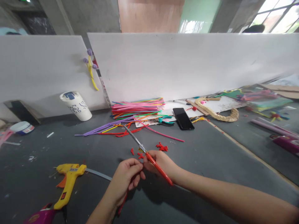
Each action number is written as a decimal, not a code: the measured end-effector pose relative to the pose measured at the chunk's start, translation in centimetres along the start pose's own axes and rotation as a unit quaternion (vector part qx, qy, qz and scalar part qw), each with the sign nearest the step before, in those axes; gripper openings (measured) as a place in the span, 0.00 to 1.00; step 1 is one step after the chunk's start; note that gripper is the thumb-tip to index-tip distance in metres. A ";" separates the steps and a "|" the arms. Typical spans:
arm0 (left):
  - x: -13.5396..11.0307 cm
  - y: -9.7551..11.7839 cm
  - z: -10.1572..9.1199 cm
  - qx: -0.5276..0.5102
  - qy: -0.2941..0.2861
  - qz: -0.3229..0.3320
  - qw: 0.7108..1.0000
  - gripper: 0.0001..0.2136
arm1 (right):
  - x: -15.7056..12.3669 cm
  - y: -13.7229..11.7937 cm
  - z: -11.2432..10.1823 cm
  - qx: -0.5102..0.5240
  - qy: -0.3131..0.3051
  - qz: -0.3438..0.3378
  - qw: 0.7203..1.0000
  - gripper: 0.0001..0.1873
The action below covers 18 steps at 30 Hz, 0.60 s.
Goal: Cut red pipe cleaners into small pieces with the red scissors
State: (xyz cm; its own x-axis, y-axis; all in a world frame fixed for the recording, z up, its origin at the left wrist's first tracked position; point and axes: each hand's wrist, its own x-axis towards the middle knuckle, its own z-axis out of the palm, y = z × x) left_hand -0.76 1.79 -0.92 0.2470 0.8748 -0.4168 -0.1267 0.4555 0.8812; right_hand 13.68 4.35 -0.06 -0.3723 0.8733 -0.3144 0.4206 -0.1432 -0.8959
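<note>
My right hand (161, 161) is closed around scissors (158, 168) with red handles, their blades pointing up and to the left. Close beside it, my left hand (128, 175) is pinched shut on a red pipe cleaner (122, 203), whose tail hangs below the palm. The fingertips of both hands nearly meet, and what lies between them is hidden. Just beyond the hands lie small twisted red pieces (162, 147) and another short red piece (132, 151). Loose purple pipe cleaners (105, 127) spread out past the scissor tips.
A yellow glue gun (70, 180) lies at left, its glue stick reaching toward my left hand. Farther back are a white cup (77, 105), a pipe cleaner bundle (137, 108), teal-handled pliers (164, 119), a black phone (183, 119) and a curved beige craft piece (217, 113). White boards (187, 65) stand behind.
</note>
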 end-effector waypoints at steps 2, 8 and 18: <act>0.1 0.0 -0.1 0.000 -0.002 0.002 1.000 0.08 | 0.1 0.0 -0.2 -0.012 -0.003 -0.002 1.000 0.03; 0.2 -0.1 0.0 0.007 0.006 0.001 1.000 0.07 | 0.2 -0.7 -0.6 -0.027 -0.003 0.007 1.000 0.04; 0.1 0.2 -0.4 0.012 0.070 0.039 0.997 0.08 | 0.3 -0.1 -1.8 -0.060 -0.018 -0.011 0.998 0.15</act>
State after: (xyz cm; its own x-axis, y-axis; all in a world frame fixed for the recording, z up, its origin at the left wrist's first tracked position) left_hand -1.12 2.05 -0.87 0.1007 0.9227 -0.3721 -0.1175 0.3824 0.9165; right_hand 14.98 5.44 0.54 -0.4106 0.8580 -0.3086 0.5073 -0.0663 -0.8592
